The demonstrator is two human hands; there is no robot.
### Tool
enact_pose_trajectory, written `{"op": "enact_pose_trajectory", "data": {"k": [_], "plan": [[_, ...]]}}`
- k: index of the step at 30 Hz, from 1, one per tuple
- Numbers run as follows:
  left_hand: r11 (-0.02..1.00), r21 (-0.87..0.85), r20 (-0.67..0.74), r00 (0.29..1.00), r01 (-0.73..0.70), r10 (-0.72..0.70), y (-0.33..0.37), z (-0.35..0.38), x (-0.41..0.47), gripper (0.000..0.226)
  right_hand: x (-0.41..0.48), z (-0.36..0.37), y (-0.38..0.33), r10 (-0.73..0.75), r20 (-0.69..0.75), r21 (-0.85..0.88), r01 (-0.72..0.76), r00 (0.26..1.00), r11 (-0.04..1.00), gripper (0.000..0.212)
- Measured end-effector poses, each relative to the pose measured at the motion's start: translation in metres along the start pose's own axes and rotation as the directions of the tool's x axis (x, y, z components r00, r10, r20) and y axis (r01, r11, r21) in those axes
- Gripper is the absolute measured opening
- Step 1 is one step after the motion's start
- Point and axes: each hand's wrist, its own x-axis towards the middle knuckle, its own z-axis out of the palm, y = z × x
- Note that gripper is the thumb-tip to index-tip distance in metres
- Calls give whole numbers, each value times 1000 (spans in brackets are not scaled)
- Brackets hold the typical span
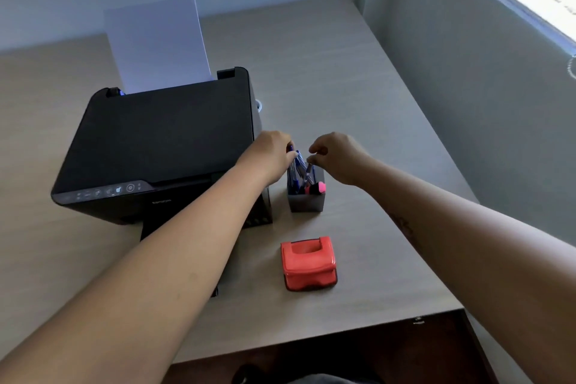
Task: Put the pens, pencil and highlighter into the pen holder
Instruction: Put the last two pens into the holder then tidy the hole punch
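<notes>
A dark grey pen holder stands on the desk just right of the printer. Blue pens stick up out of it, and a pink highlighter leans inside against its right rim. My left hand is over the holder's left side, fingers closed around the tops of the blue pens. My right hand hovers over the holder's right side, its fingertips pinched on the top of a dark pen that stands in the holder.
A black printer with a white sheet in its rear feed fills the left of the wooden desk. A red hole punch sits in front of the holder. A grey wall borders the desk on the right.
</notes>
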Motion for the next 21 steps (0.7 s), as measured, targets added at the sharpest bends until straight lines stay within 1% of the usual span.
{"op": "enact_pose_trajectory", "data": {"k": [3, 5, 7, 9, 12, 14, 16, 18, 21], "plan": [[1000, 18, 38, 999, 10, -10, 2, 3, 4, 24, -7, -1, 11, 13, -21, 26, -12, 1000, 1000, 31], [998, 56, 96, 995, 16, -22, 5, 3, 5, 25, -14, -1, 19, 19, -43, 43, -17, 999, 999, 29], [994, 105, 169, 985, 12, -30, 5, 4, 5, 24, -19, 0, 24, 32, -80, 76, -26, 996, 997, 24], [991, 131, 213, 977, 0, -29, 3, 7, 6, 23, -22, 2, 27, 31, -90, 88, -23, 995, 996, 18], [991, 133, 207, 978, -7, -21, 1, 11, 9, 24, -26, 8, 28, 36, -65, 100, -30, 997, 995, 19], [990, 138, 193, 981, -22, -5, 0, 10, 11, 26, -31, 13, 30, 68, -80, 121, -58, 995, 991, 23], [979, 188, 197, 980, -74, 36, -2, 9, 12, 36, -42, 21, 35, 102, -118, 137, -85, 988, 987, 27], [948, 281, 220, 972, -148, 86, -4, 10, 12, 54, -58, 31, 39, 105, -160, 141, -83, 982, 987, 27], [890, 399, 240, 962, -222, 132, -5, 14, 12, 76, -83, 52, 39, 51, -173, 105, -33, 984, 994, 24]]}}
